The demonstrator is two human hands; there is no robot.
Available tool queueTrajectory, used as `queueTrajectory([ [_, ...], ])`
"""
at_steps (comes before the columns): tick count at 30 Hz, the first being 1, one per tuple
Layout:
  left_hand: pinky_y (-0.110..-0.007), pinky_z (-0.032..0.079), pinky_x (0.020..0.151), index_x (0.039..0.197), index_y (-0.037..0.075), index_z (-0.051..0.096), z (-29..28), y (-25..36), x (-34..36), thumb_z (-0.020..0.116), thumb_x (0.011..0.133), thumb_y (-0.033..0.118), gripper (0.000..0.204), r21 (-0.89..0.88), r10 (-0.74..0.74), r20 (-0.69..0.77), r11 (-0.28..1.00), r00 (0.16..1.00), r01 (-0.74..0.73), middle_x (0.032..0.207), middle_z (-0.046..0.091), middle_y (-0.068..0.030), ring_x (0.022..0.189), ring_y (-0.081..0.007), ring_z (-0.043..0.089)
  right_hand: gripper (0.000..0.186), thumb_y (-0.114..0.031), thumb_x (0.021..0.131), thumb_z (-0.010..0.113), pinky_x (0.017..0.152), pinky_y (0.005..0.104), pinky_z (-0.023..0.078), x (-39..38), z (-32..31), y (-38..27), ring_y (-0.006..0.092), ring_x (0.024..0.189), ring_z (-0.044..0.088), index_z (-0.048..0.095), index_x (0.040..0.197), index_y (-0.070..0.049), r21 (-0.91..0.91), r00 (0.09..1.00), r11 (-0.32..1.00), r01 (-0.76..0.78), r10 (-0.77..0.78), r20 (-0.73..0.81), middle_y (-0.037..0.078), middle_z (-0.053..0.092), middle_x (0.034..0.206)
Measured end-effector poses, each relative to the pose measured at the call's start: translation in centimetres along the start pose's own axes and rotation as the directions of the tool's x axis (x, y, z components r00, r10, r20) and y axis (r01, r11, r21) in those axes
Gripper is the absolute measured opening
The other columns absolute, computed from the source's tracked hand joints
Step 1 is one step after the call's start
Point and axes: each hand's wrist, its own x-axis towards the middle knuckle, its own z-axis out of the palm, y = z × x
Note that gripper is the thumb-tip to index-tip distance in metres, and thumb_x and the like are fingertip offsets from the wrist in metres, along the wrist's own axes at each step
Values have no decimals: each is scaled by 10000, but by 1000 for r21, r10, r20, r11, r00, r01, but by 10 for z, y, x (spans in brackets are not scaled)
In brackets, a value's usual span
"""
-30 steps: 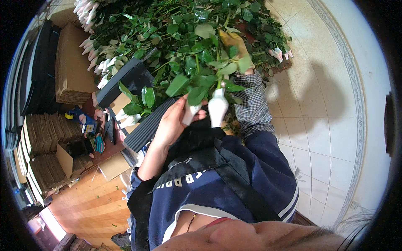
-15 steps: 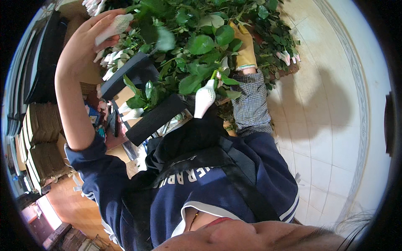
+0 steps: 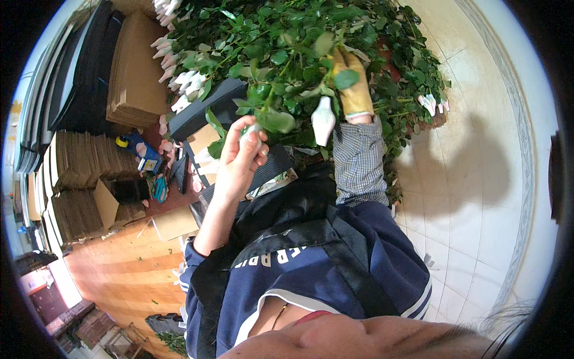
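My bare left hand (image 3: 241,154) is closed round the white-netted head of a rose (image 3: 251,135), in front of my chest. Its leafy stem runs up toward the pile. Fingers of my right hand (image 3: 354,84), in a yellow glove and checked oversleeve, are closed among rose stems, partly hidden by leaves. Just left of the glove, a rose in a white mesh sleeve (image 3: 323,121) hangs head down. Behind both hands spreads a thick heap of green leafy roses (image 3: 281,48), with several netted heads (image 3: 190,84) along its left side.
Black corrugated blocks (image 3: 206,110) stand by the left hand. Beyond lie a blue bottle (image 3: 143,152), pale pink petals and blue-handled scissors (image 3: 160,188). Stacked cardboard sheets (image 3: 89,158) fill the left. A tiled surface (image 3: 445,197) lies at the right.
My left hand has come down and right from the upper left, in toward my chest, with a netted rose. The right hand stays among the stems; the netted rose beside it has shifted right.
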Motion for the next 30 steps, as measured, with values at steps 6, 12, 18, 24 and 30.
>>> queueTrajectory([
  [6,-282,496,731,1171,27,573,16,-27,2,381,1088,403,430,35,-236,235,972,943,234,1011,617,-62,828,-138,579,269,-251,975,638,687,271,559,-41,46,-30,165,852,701,696,1117,-30,230,995,971,63,-79,62,63,736,988],
  [12,-256,504,662,948,20,565,25,1,2,503,980,517,501,-411,-423,333,739,842,534,1060,557,-130,814,-191,571,398,-389,986,614,749,299,552,-46,45,-35,208,862,706,671,1176,-44,-322,998,946,31,-12,60,150,715,1099],
  [18,-240,494,601,862,25,583,51,42,21,595,914,470,449,-695,-24,618,451,786,560,1039,500,-130,843,-183,511,574,-470,1022,529,834,310,554,-37,-26,-28,211,970,677,499,1392,-34,233,999,972,6,-14,33,159,666,1205],
  [24,-324,439,815,880,46,592,84,-62,-21,585,914,439,395,-418,-247,775,490,581,765,985,529,-119,948,-257,498,527,-410,1022,538,789,302,503,-26,-31,-15,188,899,615,508,1388,-32,500,921,853,-148,-65,384,124,648,1151],
  [30,-429,606,865,1271,-50,516,-33,8,-41,494,1032,409,518,-290,-280,623,785,730,548,1120,662,-174,940,-310,717,482,-349,1023,547,744,295,452,-26,-15,-22,165,827,554,516,1383,-30,603,880,786,-139,-182,440,89,631,1098],
])
